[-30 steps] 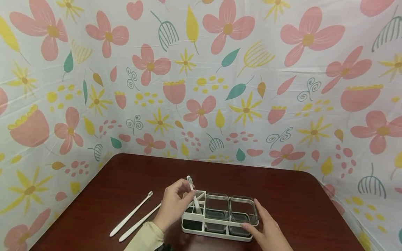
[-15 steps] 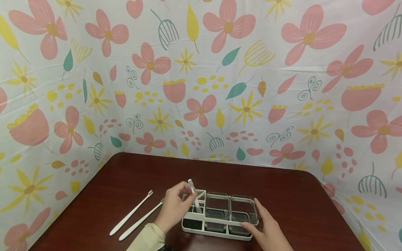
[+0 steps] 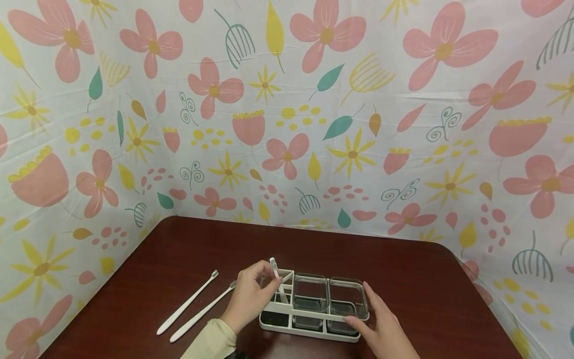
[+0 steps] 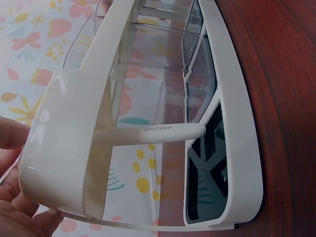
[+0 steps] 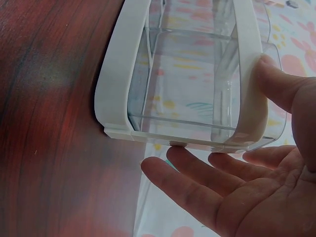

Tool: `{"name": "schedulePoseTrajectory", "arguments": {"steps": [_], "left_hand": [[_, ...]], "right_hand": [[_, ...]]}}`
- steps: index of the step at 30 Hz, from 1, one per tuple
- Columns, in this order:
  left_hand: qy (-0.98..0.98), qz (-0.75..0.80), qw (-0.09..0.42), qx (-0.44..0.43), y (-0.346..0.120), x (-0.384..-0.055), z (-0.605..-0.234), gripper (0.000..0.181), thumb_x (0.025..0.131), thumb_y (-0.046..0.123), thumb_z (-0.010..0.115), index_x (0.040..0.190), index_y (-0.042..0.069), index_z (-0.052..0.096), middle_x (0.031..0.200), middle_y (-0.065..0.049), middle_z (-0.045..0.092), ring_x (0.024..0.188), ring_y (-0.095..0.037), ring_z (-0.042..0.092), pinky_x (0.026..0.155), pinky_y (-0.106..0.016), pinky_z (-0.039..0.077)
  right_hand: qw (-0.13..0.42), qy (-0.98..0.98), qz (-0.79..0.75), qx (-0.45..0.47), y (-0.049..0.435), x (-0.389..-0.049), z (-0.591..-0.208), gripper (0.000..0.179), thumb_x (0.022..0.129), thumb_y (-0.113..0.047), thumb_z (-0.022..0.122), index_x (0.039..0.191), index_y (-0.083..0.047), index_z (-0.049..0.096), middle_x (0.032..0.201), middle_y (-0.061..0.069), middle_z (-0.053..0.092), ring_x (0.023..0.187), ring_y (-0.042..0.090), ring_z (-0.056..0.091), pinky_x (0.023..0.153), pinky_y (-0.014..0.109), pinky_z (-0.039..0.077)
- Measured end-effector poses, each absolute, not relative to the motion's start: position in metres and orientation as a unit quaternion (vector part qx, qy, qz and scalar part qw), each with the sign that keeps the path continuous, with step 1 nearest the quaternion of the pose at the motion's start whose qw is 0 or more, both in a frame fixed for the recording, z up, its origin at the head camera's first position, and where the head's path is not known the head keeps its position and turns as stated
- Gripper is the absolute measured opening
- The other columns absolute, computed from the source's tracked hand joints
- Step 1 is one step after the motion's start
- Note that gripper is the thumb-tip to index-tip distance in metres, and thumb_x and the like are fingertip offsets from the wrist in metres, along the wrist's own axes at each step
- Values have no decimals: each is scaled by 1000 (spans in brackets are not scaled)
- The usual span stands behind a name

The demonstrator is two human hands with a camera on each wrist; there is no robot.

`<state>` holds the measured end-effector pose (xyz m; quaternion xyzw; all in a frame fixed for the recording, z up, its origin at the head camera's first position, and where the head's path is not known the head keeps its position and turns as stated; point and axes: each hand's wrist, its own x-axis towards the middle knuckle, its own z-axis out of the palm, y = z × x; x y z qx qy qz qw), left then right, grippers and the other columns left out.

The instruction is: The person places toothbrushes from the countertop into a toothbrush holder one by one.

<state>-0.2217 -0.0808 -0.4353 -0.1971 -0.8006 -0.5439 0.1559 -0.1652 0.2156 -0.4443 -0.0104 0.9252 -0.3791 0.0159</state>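
Note:
My left hand (image 3: 252, 293) pinches a white toothbrush (image 3: 282, 293) near its head, which points up. The brush slants down through the left compartment of a white toothbrush holder (image 3: 309, 315). In the left wrist view the handle (image 4: 163, 133), printed with lettering, reaches down close to the dark base (image 4: 207, 197). My right hand (image 3: 381, 324) holds the holder's right end; in the right wrist view its thumb lies on the upper rail (image 5: 249, 64) and its fingers are along the end. Two clear cups (image 3: 310, 291) sit in the holder's middle and right places.
Two more white toothbrushes, a farther one (image 3: 187, 303) and a nearer one (image 3: 202, 315), lie on the dark red-brown table (image 3: 358, 254) left of the holder. A flower-printed cloth (image 3: 287, 109) hangs behind the table and along its sides.
The toothbrush has gone slightly lower into the compartment, and my left hand has shifted a little to the right with it. My right hand and the holder have stayed in place.

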Motion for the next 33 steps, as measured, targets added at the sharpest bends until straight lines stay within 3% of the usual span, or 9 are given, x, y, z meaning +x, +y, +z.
{"name": "schedulePoseTrajectory", "arguments": {"steps": [11, 19, 28, 33], "left_hand": [[-801, -539, 165, -200, -81, -223, -438, 22, 85, 5, 77, 83, 23, 63, 81, 12, 65, 73, -8, 60, 60, -29, 46], [-798, -541, 172, -202, -81, -223, -440, 14, 86, 9, 78, 86, 16, 66, 84, 11, 65, 77, -9, 62, 63, -38, 51], [-801, -537, 171, -204, -85, -221, -438, 22, 84, 9, 79, 90, 23, 64, 85, 14, 62, 77, -9, 60, 62, -29, 48], [-797, -532, 183, -220, -88, -221, -434, 23, 82, 9, 81, 96, 19, 66, 90, 13, 63, 84, -13, 63, 70, -36, 51]], "right_hand": [[15, 928, -371, -10, 215, -165, -443, 96, 88, -43, 73, 154, 3, 21, 151, 34, 29, 132, 53, 37, 93, 60, 45], [19, 929, -370, -9, 215, -165, -443, 97, 88, -43, 73, 155, 3, 20, 151, 34, 29, 132, 54, 36, 94, 61, 43], [21, 931, -365, -9, 216, -167, -444, 97, 88, -43, 73, 154, 3, 20, 151, 35, 29, 131, 54, 38, 93, 60, 45], [22, 931, -363, -9, 216, -167, -443, 99, 87, -45, 73, 154, 4, 19, 151, 35, 29, 131, 54, 38, 92, 60, 45]]}}
